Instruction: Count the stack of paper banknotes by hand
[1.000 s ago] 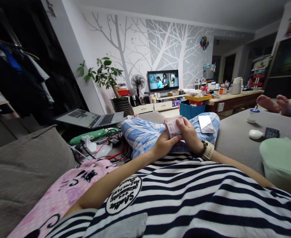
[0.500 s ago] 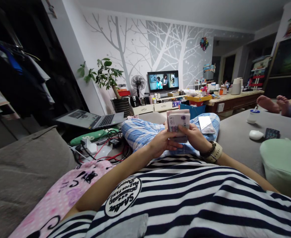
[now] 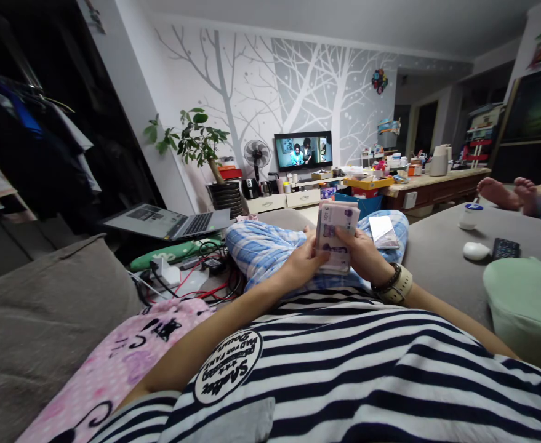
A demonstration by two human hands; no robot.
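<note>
Above my crossed legs, both hands hold a stack of banknotes (image 3: 333,224), pale pink with purple print and a figure 5 at the corners. My left hand (image 3: 303,259) grips its left edge, the thumb lying across the lower face. On the other side, my right hand (image 3: 368,253) is closed on the right edge with its thumb on the printed front. The fingers behind the stack are mostly hidden. A smartphone (image 3: 383,232) rests on my right knee, on blue plaid trousers (image 3: 261,246), just beyond my right hand.
To the left sit an open laptop (image 3: 168,223), tangled cables (image 3: 215,283) and a pink blanket (image 3: 141,344). On the right are a white mouse (image 3: 476,251), a small black keypad (image 3: 506,249), a lidded jar (image 3: 471,216), a green neck pillow (image 3: 519,295) and another person's bare feet (image 3: 505,192).
The stack has been turned more upright and tilted, so more of its printed face shows. My left hand's fingers have moved from below the stack to its left edge.
</note>
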